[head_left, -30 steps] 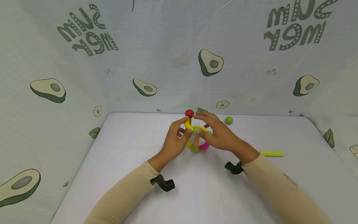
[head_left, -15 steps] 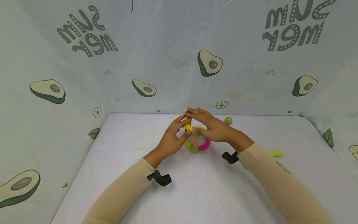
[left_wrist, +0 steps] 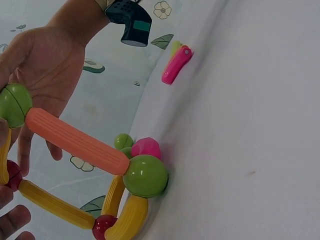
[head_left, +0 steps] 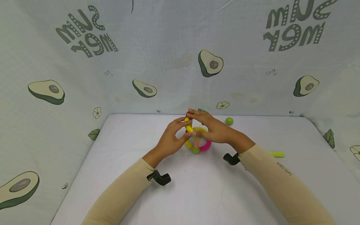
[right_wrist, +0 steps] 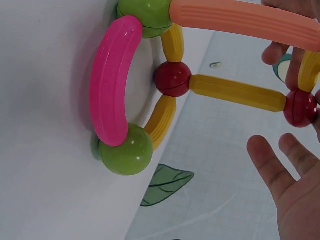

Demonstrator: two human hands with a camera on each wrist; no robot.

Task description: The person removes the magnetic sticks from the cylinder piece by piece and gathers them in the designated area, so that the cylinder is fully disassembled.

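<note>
A frame of toy sticks and balls stands on the table: a low ring with a magenta curved stick (right_wrist: 110,85), an upright orange stick (left_wrist: 77,142) and an upright yellow stick (right_wrist: 237,92). The orange one bears a green ball (left_wrist: 15,102); a red ball (right_wrist: 300,109) tops the other. Between these upper balls lies a curved yellow stick (head_left: 187,126), pinched by my left hand (head_left: 170,137). My right hand (head_left: 216,128) grips the frame's top, fingertips over the red ball and thumb against the green one. Its fingers partly hide the upper joints.
Behind the right hand lies a loose green ball (head_left: 229,121). A straight yellow-green stick (head_left: 277,154) is partly covered by the right sleeve. Another magenta stick (left_wrist: 176,67) lies on the table in the left wrist view. An avocado-print cloth (head_left: 171,62) rises at the back.
My right hand has shifted leftward, its fingers coming over the red ball and its thumb onto the green ball. The right sleeve now covers more of the straight stick. The left hand barely moved.
</note>
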